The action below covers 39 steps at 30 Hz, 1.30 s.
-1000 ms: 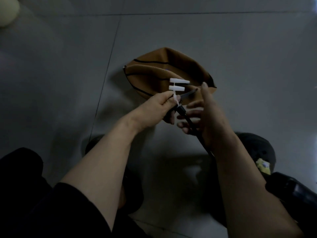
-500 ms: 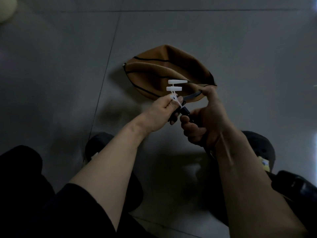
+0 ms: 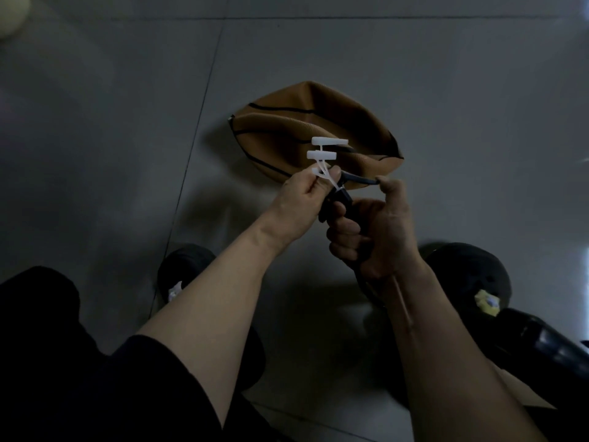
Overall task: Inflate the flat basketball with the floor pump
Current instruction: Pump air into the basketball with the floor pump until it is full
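Note:
The flat brown basketball (image 3: 306, 135) lies folded on the grey tiled floor, just beyond my hands. My right hand (image 3: 373, 231) is clenched around the black pump hose head (image 3: 339, 202), thumb pressed on its thin black lever. My left hand (image 3: 302, 199) pinches the white plastic nozzle adapters (image 3: 325, 149), which hang on a white strap tied to the hose head. The black hose runs down behind my right wrist. The pump's black body (image 3: 541, 342) shows at the lower right.
My two dark shoes (image 3: 185, 266) (image 3: 468, 269) stand on the floor below the ball. A pale round object (image 3: 9, 14) sits at the top left corner. Floor tile seams run past the ball's left side.
My right hand has closed from spread fingers into a fist on the hose head, thumb now on the lever. My left hand stays pinched on the white adapters.

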{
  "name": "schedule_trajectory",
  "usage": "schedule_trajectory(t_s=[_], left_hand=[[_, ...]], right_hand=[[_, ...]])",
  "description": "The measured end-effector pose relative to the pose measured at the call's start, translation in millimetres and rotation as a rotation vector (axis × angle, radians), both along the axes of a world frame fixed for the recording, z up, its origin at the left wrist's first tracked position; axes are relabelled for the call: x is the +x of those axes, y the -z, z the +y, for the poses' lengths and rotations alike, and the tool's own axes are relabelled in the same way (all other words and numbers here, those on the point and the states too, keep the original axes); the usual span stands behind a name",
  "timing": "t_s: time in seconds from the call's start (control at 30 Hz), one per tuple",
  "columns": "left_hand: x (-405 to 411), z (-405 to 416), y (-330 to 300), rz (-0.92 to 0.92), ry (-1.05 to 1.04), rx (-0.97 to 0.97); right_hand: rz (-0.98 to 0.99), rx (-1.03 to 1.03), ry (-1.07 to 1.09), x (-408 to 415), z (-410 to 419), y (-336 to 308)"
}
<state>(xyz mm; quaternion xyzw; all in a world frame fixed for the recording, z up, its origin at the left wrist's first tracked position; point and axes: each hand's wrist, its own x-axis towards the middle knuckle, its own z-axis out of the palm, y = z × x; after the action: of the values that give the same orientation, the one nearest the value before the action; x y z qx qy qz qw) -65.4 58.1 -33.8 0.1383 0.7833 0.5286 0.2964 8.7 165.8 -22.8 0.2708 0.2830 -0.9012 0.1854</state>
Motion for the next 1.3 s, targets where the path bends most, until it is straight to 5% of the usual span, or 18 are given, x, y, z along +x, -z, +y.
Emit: schedule_trajectory(t_s=[0.4, 0.63, 0.8, 1.13, 1.3], left_hand=[[1, 3, -2, -0.141, 0.005, 0.142], [-22, -9, -27, -0.202, 0.333, -0.064], [-21, -3, -25, -0.257, 0.066, -0.063], [-15, -1, -14, 0.028, 0.007, -0.169], [-9, 0, -9, 0.022, -0.045, -0.170]], right_hand=[[0.203, -0.123, 0.073, 11, -2, 11], [0.114, 0.304, -0.128, 10, 17, 6], [0.101, 0.388, 0.017, -5, 16, -1], [0.018, 0.321, 0.144, -5, 16, 2], [0.003, 0.274, 0.100, -1, 20, 3]])
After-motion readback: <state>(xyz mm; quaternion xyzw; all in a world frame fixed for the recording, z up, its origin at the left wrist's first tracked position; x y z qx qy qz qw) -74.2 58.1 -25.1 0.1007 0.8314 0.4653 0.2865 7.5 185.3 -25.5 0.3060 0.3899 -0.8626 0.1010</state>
